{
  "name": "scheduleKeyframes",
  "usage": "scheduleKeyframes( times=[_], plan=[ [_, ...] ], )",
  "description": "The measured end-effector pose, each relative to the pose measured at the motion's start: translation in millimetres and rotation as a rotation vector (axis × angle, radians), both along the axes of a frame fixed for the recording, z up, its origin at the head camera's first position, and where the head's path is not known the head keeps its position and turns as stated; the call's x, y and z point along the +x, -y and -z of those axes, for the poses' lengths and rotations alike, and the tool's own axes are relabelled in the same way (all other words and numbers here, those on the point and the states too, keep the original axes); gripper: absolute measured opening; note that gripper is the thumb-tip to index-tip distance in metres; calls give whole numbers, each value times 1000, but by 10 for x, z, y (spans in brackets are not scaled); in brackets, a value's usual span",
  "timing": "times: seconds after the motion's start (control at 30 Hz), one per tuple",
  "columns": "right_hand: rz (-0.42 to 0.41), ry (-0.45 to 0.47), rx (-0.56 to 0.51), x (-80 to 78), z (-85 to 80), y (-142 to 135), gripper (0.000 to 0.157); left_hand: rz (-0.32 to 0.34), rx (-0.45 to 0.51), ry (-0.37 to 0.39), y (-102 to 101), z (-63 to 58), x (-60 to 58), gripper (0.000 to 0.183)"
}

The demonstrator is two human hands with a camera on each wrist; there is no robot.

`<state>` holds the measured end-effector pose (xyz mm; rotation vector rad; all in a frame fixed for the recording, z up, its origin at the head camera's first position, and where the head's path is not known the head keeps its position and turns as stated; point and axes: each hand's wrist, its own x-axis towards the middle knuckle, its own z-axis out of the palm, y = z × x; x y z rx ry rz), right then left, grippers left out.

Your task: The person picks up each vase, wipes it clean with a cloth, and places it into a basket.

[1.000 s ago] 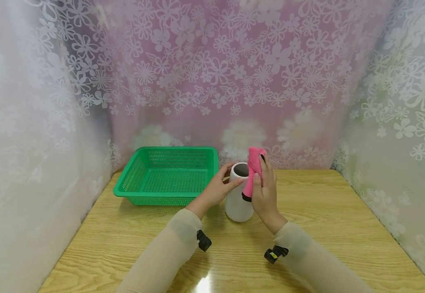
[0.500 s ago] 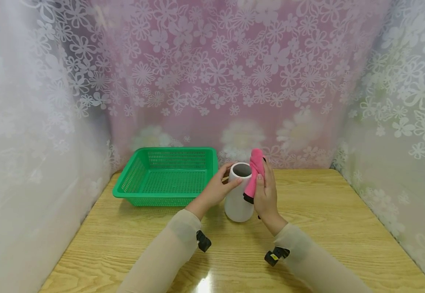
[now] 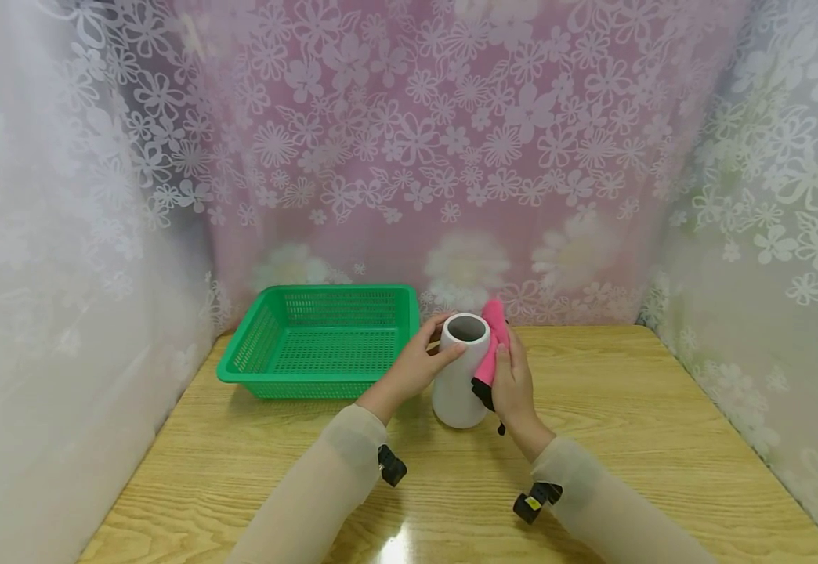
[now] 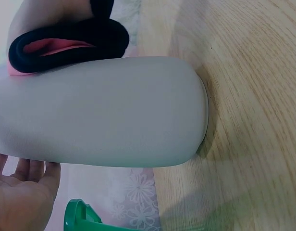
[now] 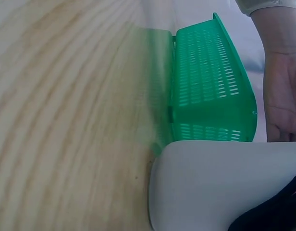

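Observation:
A white vase (image 3: 457,392) with a round open mouth stands upright on the wooden table. My left hand (image 3: 419,364) grips it near the rim, thumb in front and fingers round the far left side. In my right hand (image 3: 516,388) is a folded pink cloth (image 3: 495,323) with black edging, held against the vase's right side. The left wrist view shows the cloth's black folded edge (image 4: 109,45) lying along the vase wall (image 4: 129,115). In the right wrist view only the vase's lower part (image 5: 210,178) and a bit of black edging (image 5: 263,216) appear.
A green plastic basket (image 3: 317,374) with slotted walls sits to the left of the vase, close behind my left forearm. Patterned floral curtains (image 3: 416,141) enclose the table (image 3: 635,439) at the back and on both sides.
My right hand has moved slightly down the vase's right side with the pink cloth, whose top is now lower. The left hand and the vase stay in place.

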<state>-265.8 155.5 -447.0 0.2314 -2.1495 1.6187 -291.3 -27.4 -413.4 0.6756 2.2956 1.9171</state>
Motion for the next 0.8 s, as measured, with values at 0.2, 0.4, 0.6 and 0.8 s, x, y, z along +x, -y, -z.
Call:
scheduleKeyframes(
  times=[0.2, 0.4, 0.6, 0.8],
  plan=[
    [-5, 83, 0, -5, 69, -17, 51, 3, 0, -3, 7, 9, 9, 63],
    [-16, 154, 4, -15, 124, -39, 51, 8, -6, -8, 12, 3, 17, 65],
    [-29, 227, -10, -11, 172, -50, 51, 5, -16, -8, 11, 7, 11, 68],
    [-41, 294, -28, -16, 215, -66, 53, 1, -25, -2, 8, 12, 1, 70]
  ],
)
